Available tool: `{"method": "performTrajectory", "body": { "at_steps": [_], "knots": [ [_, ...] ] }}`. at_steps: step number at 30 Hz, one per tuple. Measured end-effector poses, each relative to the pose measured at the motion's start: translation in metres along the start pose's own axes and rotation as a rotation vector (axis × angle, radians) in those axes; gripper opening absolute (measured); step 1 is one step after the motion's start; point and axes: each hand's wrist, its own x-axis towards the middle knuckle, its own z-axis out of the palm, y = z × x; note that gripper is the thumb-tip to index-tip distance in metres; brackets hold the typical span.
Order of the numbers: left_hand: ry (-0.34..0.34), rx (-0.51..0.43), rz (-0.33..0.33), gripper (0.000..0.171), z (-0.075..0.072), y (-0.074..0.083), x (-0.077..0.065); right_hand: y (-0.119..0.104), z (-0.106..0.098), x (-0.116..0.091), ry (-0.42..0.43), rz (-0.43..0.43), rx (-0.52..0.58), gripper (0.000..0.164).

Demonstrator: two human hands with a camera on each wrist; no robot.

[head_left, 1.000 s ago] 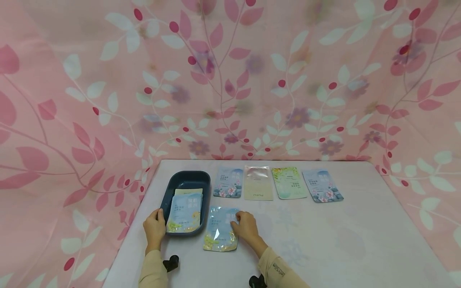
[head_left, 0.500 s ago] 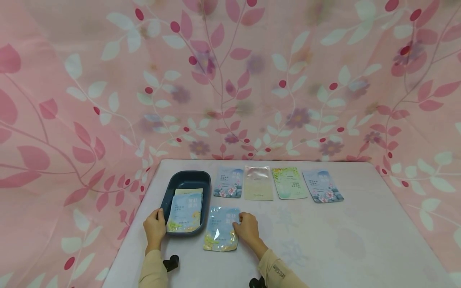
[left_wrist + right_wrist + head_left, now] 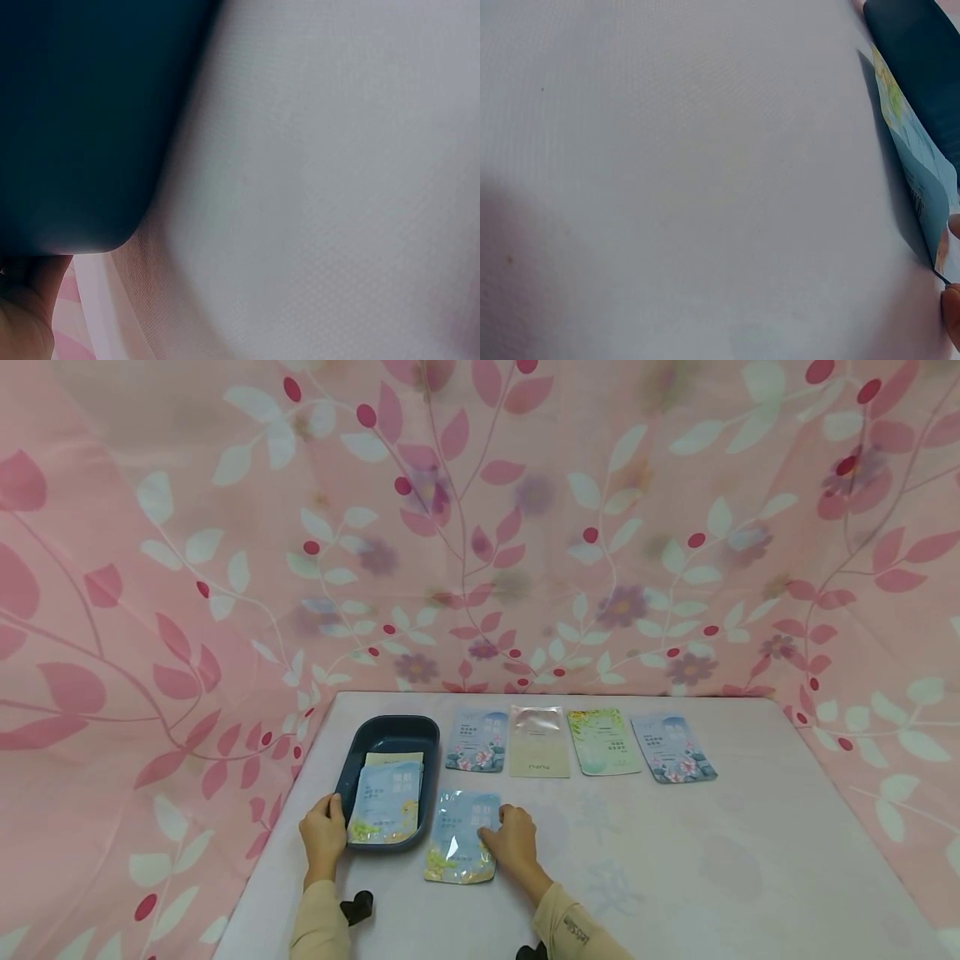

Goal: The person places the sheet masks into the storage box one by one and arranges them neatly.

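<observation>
My left hand [image 3: 324, 837] holds the near left rim of a dark blue tray [image 3: 395, 741]. Inside the tray lie a light blue sachet [image 3: 386, 802] and, partly hidden under it, a pale yellow one [image 3: 393, 758]. Just right of the tray is another light blue sachet [image 3: 457, 835] with yellow flowers; my right hand [image 3: 514, 843] pinches its right edge between thumb and fingers. The right wrist view has this sachet [image 3: 919, 169] bent, with one side raised off the table. Only part of the left hand [image 3: 26, 315] shows beneath the tray [image 3: 82, 127] in the left wrist view.
Along the back of the white table [image 3: 675, 877] lie a blue floral sachet [image 3: 476, 741], a silver and beige one [image 3: 539, 752], a green one [image 3: 603, 743] and a second blue floral one [image 3: 673, 750]. A pink patterned cloth [image 3: 480, 527] stands behind.
The right thumb has shifted slightly over the sachet's right side, and the hand has moved a little. The left hand, the tray and the other sachets stay put.
</observation>
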Motion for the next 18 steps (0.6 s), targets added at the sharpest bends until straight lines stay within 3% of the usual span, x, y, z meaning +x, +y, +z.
{"method": "performTrajectory", "body": {
  "at_steps": [14,18],
  "knots": [
    [0.008,0.001,0.002,0.034,-0.0006,0.0019,-0.0008,-0.001,0.0012,-0.0017,0.04,0.037,0.057,0.039],
    [-0.009,0.005,-0.01,0.035,-0.0003,0.0009,-0.0006,-0.0002,0.0,-0.0019,0.011,0.07,0.108,0.043]
  ]
}}
